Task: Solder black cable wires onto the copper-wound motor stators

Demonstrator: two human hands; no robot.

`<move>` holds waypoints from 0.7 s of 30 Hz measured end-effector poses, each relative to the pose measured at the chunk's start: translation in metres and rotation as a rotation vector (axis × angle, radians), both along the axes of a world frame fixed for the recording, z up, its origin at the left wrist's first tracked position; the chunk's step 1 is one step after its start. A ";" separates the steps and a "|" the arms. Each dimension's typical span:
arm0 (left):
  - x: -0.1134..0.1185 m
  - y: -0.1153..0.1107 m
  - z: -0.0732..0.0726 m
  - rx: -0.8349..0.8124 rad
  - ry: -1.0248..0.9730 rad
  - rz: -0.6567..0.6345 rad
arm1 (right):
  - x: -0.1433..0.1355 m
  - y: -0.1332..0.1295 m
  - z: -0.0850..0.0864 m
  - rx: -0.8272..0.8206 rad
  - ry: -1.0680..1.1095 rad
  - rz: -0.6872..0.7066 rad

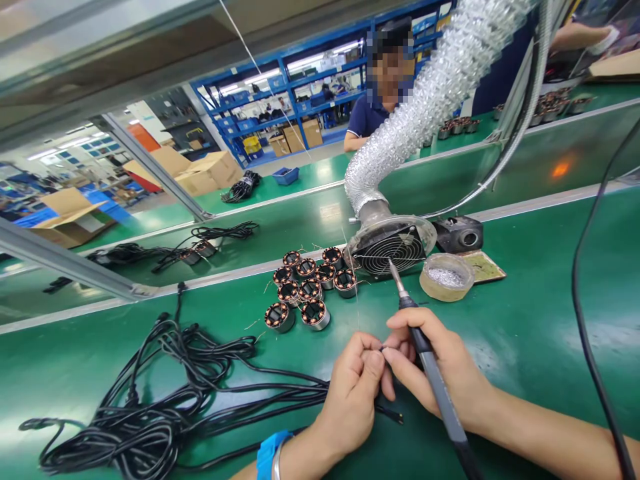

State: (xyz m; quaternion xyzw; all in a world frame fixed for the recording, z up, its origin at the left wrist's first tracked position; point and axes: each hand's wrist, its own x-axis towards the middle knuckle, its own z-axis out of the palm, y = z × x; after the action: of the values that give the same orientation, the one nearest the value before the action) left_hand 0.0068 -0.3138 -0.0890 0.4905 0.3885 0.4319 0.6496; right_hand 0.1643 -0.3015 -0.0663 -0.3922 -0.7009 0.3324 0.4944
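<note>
My left hand (354, 390) is closed in a pinch at the lower middle, its fingertips on a small dark piece that looks like a cable end. My right hand (440, 363) holds a soldering iron (435, 377), its metal tip pointing up and away toward the fan grille. The right thumb and fingertips meet the left fingertips at the same small piece. Black cables (145, 407) lie bundled at the left and run under my left hand; some cable ends (393, 413) show below the hands. Several copper-wound stators (310, 290) stand grouped beyond my hands.
A fume extractor (393, 250) with a silver duct (420, 100) stands beyond the iron. Right of it are a round tub (447, 277), a sponge tray (483, 267) and a black holder (460, 233). A dark cord (583, 320) hangs at right. A person (373, 113) sits across the bench.
</note>
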 end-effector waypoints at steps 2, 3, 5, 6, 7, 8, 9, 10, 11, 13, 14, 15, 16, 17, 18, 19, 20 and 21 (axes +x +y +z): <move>0.003 0.000 0.003 0.000 -0.011 0.041 | -0.002 -0.002 0.002 0.023 -0.035 -0.035; 0.004 0.000 0.005 -0.014 -0.027 0.064 | -0.003 -0.004 0.003 0.046 -0.048 -0.056; 0.007 0.002 0.009 -0.070 -0.069 0.098 | -0.006 -0.005 0.003 0.113 -0.065 -0.103; 0.008 0.003 0.011 -0.111 -0.092 0.102 | -0.007 -0.006 0.003 0.148 -0.072 -0.124; 0.008 0.005 0.012 -0.154 -0.116 0.100 | -0.009 -0.007 0.002 0.188 -0.081 -0.143; 0.007 0.007 0.014 -0.195 -0.136 0.092 | -0.010 -0.007 0.001 0.233 -0.095 -0.156; 0.006 0.009 0.015 -0.229 -0.148 0.080 | -0.010 -0.007 0.001 0.285 -0.113 -0.162; 0.004 0.011 0.017 -0.259 -0.143 0.053 | -0.011 -0.007 0.001 0.339 -0.135 -0.160; 0.001 0.013 0.018 -0.283 -0.119 0.015 | -0.010 -0.007 0.001 0.390 -0.158 -0.147; -0.007 0.018 0.020 -0.283 0.000 -0.073 | -0.007 -0.006 0.003 0.452 -0.199 -0.097; -0.010 0.020 0.021 -0.248 0.089 -0.110 | -0.004 -0.005 0.004 0.458 -0.213 -0.073; -0.013 0.021 0.022 -0.185 0.186 -0.136 | -0.002 -0.003 0.006 0.458 -0.223 -0.052; -0.015 0.022 0.024 -0.101 0.279 -0.154 | 0.000 -0.001 0.008 0.453 -0.226 -0.029; -0.015 0.022 0.026 -0.007 0.360 -0.171 | 0.001 0.002 0.010 0.450 -0.223 0.001; -0.015 0.022 0.028 0.077 0.426 -0.197 | 0.002 0.005 0.010 0.447 -0.217 0.037; -0.015 0.021 0.030 0.137 0.480 -0.234 | 0.002 0.007 0.011 0.445 -0.209 0.078; -0.014 0.020 0.033 0.173 0.526 -0.273 | 0.003 0.010 0.010 0.439 -0.202 0.118; -0.013 0.019 0.036 0.186 0.572 -0.305 | 0.003 0.013 0.009 0.426 -0.195 0.145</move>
State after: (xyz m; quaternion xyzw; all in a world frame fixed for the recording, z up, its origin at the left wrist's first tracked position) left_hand -0.0058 -0.2946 -0.0530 0.7015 0.4360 0.2082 0.5239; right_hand 0.1674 -0.2890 -0.0570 -0.2576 -0.8260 0.1723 0.4709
